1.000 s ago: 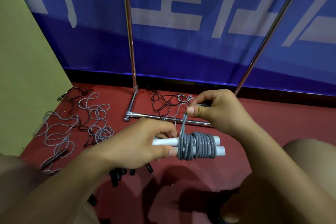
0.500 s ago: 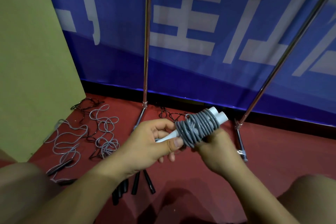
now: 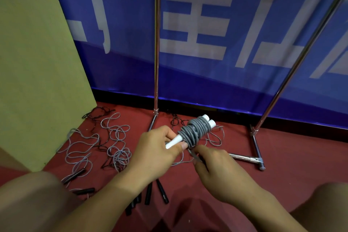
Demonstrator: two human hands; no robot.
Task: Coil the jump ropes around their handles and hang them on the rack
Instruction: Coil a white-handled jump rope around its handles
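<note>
Head view: the left hand (image 3: 156,153) grips the paired white handles (image 3: 174,142); a grey rope coil (image 3: 195,131) wraps them just beyond its thumb. The right hand (image 3: 219,169) pinches the loose rope end below the coil. Beyond, loose ropes (image 3: 116,149) sprawl on the red floor (image 3: 291,158) by the chrome rack (image 3: 156,43).

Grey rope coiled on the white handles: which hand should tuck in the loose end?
Right, probably. The right hand already pinches the loose tail just below the grey rope coil, while the left hand grips the white plastic handles and steadies the bundle.
</note>
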